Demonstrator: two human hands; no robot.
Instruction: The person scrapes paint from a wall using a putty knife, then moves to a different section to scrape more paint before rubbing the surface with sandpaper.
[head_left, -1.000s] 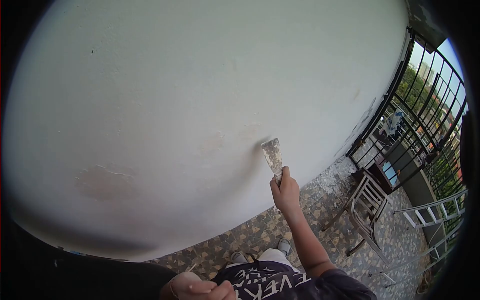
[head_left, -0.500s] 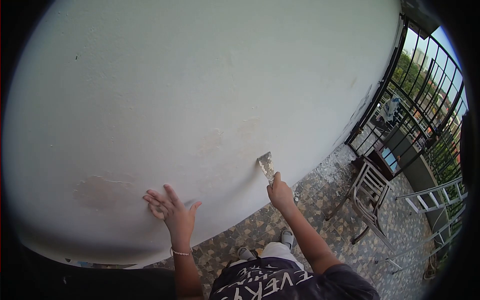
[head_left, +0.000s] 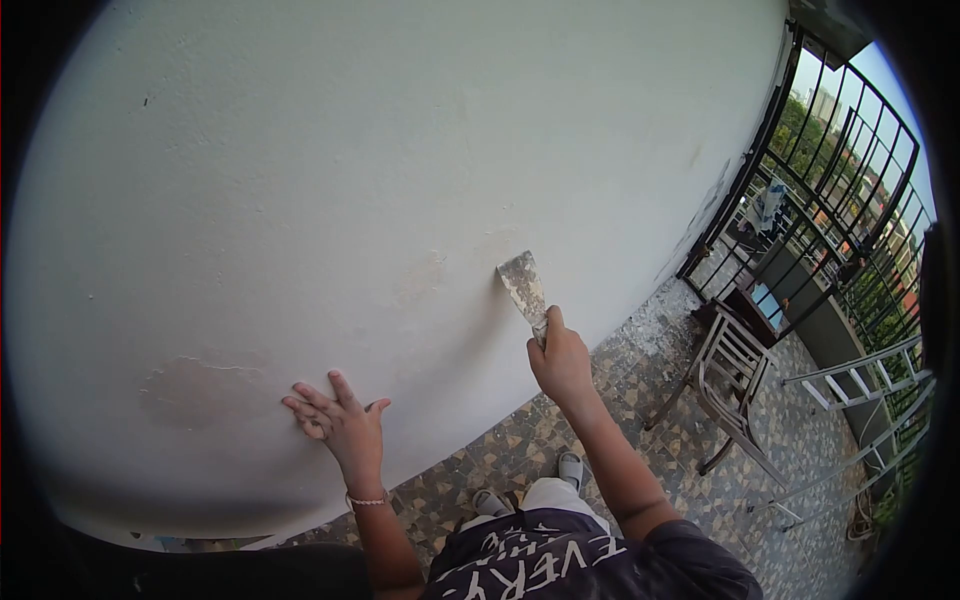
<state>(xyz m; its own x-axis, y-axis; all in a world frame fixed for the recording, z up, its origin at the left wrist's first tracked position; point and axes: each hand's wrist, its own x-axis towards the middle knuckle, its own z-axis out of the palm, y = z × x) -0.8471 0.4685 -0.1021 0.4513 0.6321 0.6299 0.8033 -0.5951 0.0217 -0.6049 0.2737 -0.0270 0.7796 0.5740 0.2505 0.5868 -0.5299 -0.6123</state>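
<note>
My right hand (head_left: 561, 362) is wrapped round the handle of a putty knife (head_left: 522, 284), whose wide blade is stained with old white paint or filler. The blade points up and left, its edge close to the white wall (head_left: 330, 180), just beside a faint rough patch. Lower left, my left hand (head_left: 340, 425) lies against the wall with fingers spread, holding nothing. Left of its fingertips is a larger bare patch (head_left: 200, 390) with a ragged, peeling paint rim.
Pale flakes (head_left: 665, 315) litter the tiled floor (head_left: 520, 430) along the wall's foot. To the right stand a slatted chair (head_left: 728, 375) and a metal ladder (head_left: 860, 380). A black barred gate (head_left: 800, 160) rises at upper right. My feet are below me.
My right hand has moved the putty knife up and slightly left along the wall. My left hand stays in nearly the same place, and the view has shifted a little.
</note>
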